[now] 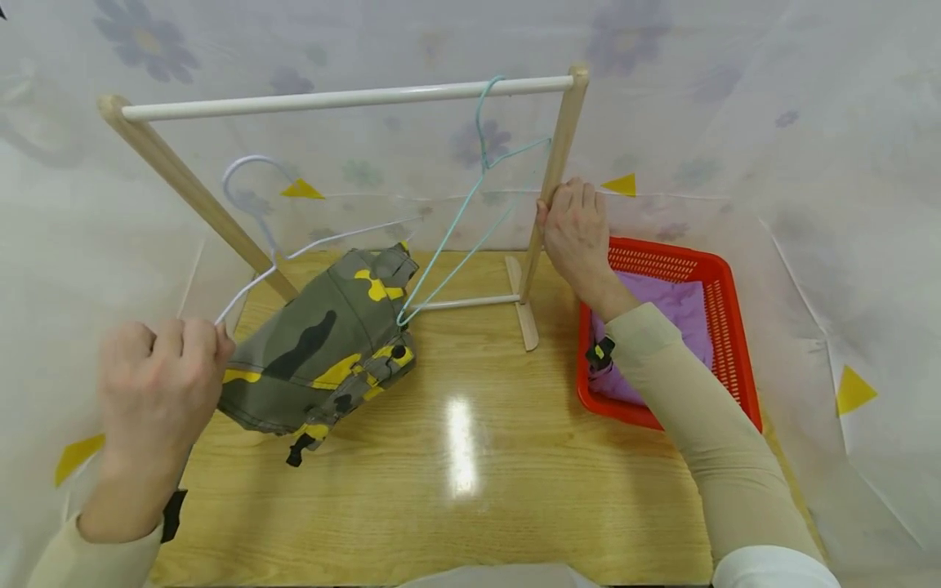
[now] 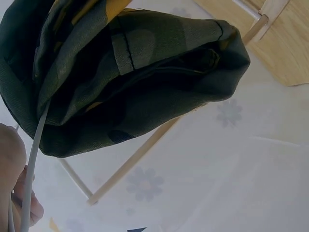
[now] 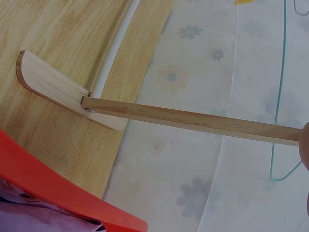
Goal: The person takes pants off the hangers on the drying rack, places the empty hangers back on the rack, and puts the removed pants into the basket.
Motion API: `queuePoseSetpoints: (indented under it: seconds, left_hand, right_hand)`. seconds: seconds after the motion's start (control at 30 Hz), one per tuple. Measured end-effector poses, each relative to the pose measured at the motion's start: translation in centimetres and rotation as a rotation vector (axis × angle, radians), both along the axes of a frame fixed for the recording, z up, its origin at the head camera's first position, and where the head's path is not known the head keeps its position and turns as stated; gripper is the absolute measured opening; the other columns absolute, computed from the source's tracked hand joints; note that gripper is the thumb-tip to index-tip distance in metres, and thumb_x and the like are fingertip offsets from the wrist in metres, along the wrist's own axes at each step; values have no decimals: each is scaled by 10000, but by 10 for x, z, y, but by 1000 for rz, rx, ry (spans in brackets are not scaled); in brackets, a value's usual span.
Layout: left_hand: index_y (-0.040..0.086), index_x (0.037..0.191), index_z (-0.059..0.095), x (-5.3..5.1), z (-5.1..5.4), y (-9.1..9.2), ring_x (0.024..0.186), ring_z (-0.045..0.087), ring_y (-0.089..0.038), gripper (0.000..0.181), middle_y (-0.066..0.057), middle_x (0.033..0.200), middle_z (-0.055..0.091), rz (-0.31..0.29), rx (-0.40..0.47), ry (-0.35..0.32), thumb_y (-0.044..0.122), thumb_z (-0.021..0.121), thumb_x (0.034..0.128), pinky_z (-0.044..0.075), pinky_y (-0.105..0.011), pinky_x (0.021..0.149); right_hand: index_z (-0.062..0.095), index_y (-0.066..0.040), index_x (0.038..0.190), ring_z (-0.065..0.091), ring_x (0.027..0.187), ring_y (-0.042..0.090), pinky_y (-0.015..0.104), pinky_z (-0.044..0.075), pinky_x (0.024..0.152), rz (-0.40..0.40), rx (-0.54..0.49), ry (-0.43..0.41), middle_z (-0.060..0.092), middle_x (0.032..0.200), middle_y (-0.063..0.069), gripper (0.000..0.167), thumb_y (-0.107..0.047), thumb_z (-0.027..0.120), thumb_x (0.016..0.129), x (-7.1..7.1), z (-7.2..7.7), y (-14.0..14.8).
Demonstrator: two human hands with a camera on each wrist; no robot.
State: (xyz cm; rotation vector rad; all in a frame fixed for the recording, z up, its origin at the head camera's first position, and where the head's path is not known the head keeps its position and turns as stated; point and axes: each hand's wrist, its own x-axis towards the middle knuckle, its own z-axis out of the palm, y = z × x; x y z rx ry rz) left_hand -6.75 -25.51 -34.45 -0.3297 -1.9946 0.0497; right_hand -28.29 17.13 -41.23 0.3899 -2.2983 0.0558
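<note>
My left hand (image 1: 162, 384) grips one corner of a pale lavender hanger (image 1: 253, 211), whose hook stands up below the rack's rail. A camouflage garment (image 1: 316, 343) in grey-green, black and yellow hangs from this hanger; in the left wrist view the wire (image 2: 36, 145) runs into its dark folds (image 2: 140, 92). My right hand (image 1: 577, 237) holds the right wooden post (image 1: 562, 147) of the rack, partway up. In the right wrist view that post (image 3: 193, 121) slants down to its wooden foot (image 3: 50, 82). A teal hanger (image 1: 448, 237) hangs bare by the rail's right end.
The rack's white rail (image 1: 345, 100) spans two wooden posts, with a lower white bar (image 1: 470, 302) near the table. At the right, a red basket (image 1: 735, 343) holds purple cloth (image 1: 684, 314). Flowered sheeting surrounds the wooden table (image 1: 441, 514), with yellow triangles (image 1: 854, 392) on it.
</note>
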Motion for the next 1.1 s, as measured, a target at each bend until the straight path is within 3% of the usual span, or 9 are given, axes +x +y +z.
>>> queuePoseSetpoints:
  seconds: [0.27, 0.5, 0.8, 1.1]
  left_hand:
    - [20, 641, 276, 1, -13, 9, 496, 174, -278, 498, -90, 534, 197, -40, -33, 27, 171, 402, 1098, 182, -424, 489]
    - [19, 640, 292, 2, -20, 20, 518, 181, -277, 439, -94, 547, 217, -91, -34, 23, 89, 450, 1044, 195, -422, 489]
    - [13, 652, 324, 5, -35, 22, 529, 193, -264, 457, -88, 539, 247, -149, -43, -45, 112, 415, 1089, 187, -392, 504]
    - [9, 662, 334, 12, -45, 13, 529, 189, -256, 491, -79, 541, 254, -153, -42, -83, 160, 397, 1124, 185, -385, 504]
  right_hand:
    - [529, 83, 1001, 504, 779, 393, 471, 423, 724, 5, 3, 8, 545, 904, 232, 436, -302, 369, 1128, -1, -1, 2]
    - [526, 79, 998, 496, 778, 393, 462, 421, 726, 11, 4, 7, 536, 893, 228, 432, -303, 373, 1129, -2, -2, 3]
    - [524, 71, 1005, 501, 769, 391, 459, 419, 721, 12, 23, 2, 532, 885, 214, 412, -286, 366, 1136, -4, -3, 3]
    - [522, 76, 991, 506, 771, 404, 467, 415, 716, 21, 8, 14, 526, 879, 226, 413, -296, 403, 1124, -5, -2, 2]
